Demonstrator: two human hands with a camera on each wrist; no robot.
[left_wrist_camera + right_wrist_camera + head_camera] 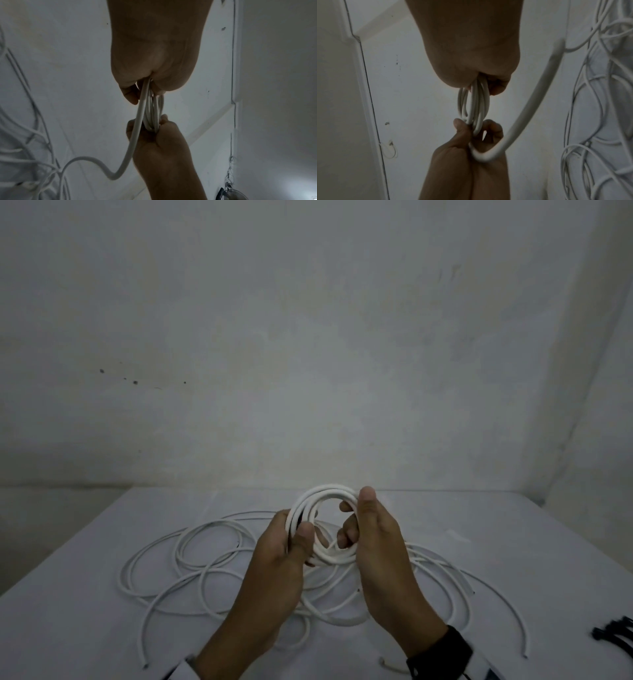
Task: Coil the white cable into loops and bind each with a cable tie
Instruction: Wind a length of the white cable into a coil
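Note:
A small coil of white cable (325, 494) is held upright above the table between both hands. My left hand (294, 537) grips the coil's left side, thumb in front and fingers behind. My right hand (358, 518) grips its right side, thumb on the outer edge and fingers curled through the middle. In the left wrist view the coil's strands (151, 108) run from my left hand (145, 86) to my right hand (150, 128). In the right wrist view the coil (476, 105) hangs between my right hand (481, 82) and my left hand (474, 129). One loose strand (530, 108) trails off to the table.
The rest of the white cable (191, 556) sprawls in wide loose loops over the white table (102, 525), on both sides of my hands. Black cable ties (616, 633) lie at the table's right front edge. A bare wall stands close behind.

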